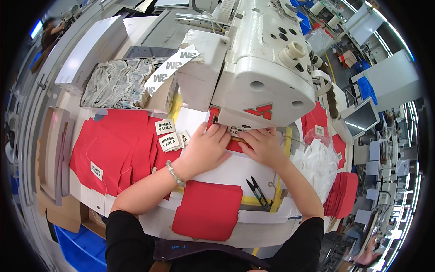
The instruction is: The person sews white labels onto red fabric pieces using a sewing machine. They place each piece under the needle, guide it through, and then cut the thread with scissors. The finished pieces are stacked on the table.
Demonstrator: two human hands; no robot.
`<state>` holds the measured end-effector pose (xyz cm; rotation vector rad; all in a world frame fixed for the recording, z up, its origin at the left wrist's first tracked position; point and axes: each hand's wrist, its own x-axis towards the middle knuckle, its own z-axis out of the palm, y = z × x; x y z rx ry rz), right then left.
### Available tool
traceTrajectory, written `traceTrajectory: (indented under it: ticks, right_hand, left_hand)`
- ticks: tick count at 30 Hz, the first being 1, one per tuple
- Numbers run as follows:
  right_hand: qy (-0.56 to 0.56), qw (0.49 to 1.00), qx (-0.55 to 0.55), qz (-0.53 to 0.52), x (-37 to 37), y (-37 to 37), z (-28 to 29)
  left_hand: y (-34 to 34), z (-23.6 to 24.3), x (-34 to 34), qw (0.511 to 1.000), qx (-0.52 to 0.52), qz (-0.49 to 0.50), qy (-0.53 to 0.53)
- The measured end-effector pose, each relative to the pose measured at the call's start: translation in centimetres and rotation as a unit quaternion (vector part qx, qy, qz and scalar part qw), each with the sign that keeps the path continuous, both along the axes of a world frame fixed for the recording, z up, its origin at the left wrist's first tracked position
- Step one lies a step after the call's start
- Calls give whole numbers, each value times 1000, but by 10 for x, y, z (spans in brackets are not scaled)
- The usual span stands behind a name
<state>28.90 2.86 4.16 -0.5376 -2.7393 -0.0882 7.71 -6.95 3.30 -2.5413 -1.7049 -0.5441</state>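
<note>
Under the white sewing machine head (pixel 265 84) lies a cream fabric label (pixel 235 132) with dark print, on a red fabric piece (pixel 234 146). My left hand (pixel 205 148), with a beaded bracelet on its wrist, presses its bent fingertips on the work at the label's left side. My right hand (pixel 264 147) holds the label's right edge and the red fabric, its thumb and fingers close together. The machine head hides the needle area. Left of my left hand sits a small pile of cream labels (pixel 170 142). Another red fabric piece (pixel 207 210) lies at the table's front edge.
A stack of red fabric (pixel 111 145) spreads at left, below a box of folded label strips (pixel 118 84). Black thread snips (pixel 258 191) rest right of centre. White scraps (pixel 317 165) heap beside my right forearm, with more red pieces (pixel 340 195) beyond.
</note>
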Motion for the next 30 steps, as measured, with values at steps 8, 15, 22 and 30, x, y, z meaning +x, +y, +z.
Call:
traceTrajectory:
  ticks: [8, 15, 22, 30]
  right_hand:
    - [44, 996, -78, 23, -5, 1, -8]
    - [15, 996, -88, 32, 0, 4, -5]
    - [5, 993, -116, 30, 5, 4, 0]
    - [7, 993, -116, 31, 6, 3, -2]
  left_hand:
    - [9, -14, -16, 999, 25, 23, -41]
    - [12, -8, -16, 999, 23, 21, -8]
    - [13, -5, -13, 1000, 0, 21, 6]
    - [14, -4, -13, 1000, -11, 21, 18]
